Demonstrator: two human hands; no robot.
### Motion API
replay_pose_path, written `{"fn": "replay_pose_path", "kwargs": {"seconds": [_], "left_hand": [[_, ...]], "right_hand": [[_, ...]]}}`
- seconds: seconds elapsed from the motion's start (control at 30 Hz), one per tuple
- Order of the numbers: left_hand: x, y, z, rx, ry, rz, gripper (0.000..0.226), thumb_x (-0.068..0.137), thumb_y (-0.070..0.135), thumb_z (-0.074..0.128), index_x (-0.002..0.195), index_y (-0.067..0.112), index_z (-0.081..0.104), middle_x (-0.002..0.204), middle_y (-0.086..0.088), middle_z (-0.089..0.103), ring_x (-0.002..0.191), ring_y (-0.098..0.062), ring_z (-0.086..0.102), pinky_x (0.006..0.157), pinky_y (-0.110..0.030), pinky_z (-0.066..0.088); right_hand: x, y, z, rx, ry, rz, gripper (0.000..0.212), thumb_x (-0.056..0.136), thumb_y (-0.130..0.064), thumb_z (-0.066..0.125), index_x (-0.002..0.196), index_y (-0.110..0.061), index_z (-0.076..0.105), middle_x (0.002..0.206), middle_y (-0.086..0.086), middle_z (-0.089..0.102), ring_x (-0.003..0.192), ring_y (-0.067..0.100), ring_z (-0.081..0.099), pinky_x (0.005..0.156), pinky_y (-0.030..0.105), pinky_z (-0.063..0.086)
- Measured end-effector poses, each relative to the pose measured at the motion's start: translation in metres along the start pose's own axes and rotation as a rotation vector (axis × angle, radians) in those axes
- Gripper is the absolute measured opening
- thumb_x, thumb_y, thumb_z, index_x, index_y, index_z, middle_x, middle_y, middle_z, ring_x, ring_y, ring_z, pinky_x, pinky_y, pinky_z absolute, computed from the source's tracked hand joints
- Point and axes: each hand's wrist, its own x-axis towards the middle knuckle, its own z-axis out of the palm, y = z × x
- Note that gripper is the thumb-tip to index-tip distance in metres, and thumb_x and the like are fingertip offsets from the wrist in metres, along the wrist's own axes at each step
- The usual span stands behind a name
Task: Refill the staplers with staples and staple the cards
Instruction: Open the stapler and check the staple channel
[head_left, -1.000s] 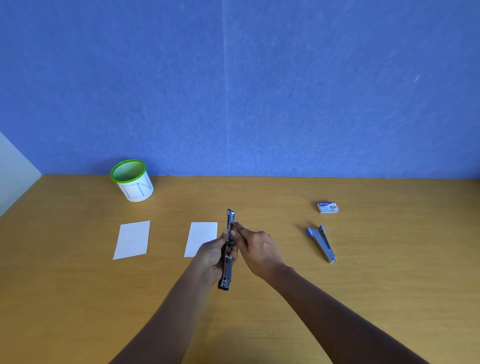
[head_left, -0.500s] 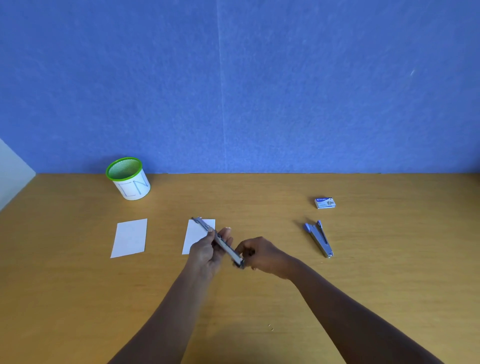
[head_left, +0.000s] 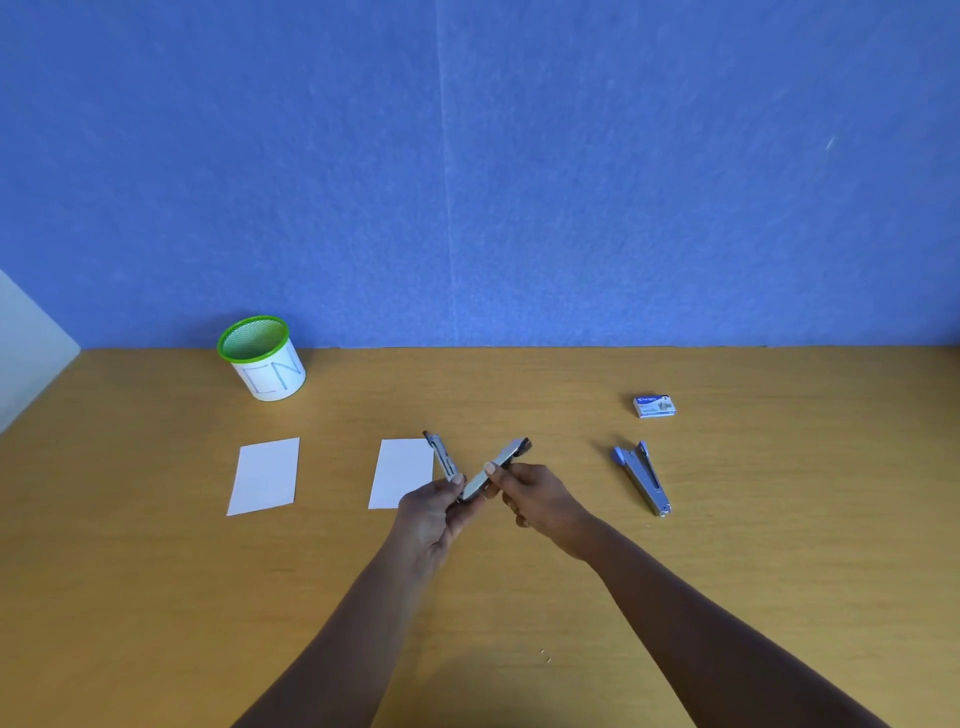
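- Since half a second ago the dark stapler (head_left: 498, 465) has gone from one closed bar to a wide V. The right hand (head_left: 537, 501) has shifted from its near end onto the right-hand arm of that V.
- Nearest, two tiny pale specks (head_left: 545, 656) lie on the table (head_left: 156, 597); they are too small to say if they are loose staples.
- Above the table's middle, the left hand (head_left: 428, 514) curls round the hinge end and left arm of the dark stapler, steadying it in the air so the other hand can work.
- The right hand pinches the other arm between thumb and fingertips, probably spreading the halves to bare the staple channel. Whether the channel is empty cannot be seen.
- Just beyond the left hand, the right card (head_left: 400, 470) lies flat, one corner hidden by that hand. The left card (head_left: 265, 475) lies apart, farther left. Both seem to be waiting for stapling.
- To the right, the blue stapler (head_left: 641, 478) rests untouched, slightly agape.
- Farther right, the box of staples (head_left: 653, 406) sits within the right hand's easy reach, likely the next stop.
- Far left, a green-rimmed cup (head_left: 262, 358) stands by the blue wall (head_left: 571, 182).
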Motion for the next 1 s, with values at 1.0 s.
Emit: {"fn": "replay_pose_path", "kwargs": {"seconds": [1.0], "left_hand": [[0.009,-0.025,-0.012,0.764,-0.012,-0.003,0.031,0.089,0.020,0.062,0.117,0.007,0.060,0.111,-0.007,0.064,0.089,-0.020,0.064,0.063,-0.022,0.051]], "right_hand": [[0.019,0.015,-0.009,-0.682,0.261,0.232,0.038,0.084,-0.037,0.059,0.107,-0.007,0.056,0.090,0.005,0.054,0.083,0.022,0.053,0.063,0.027,0.038]]}}
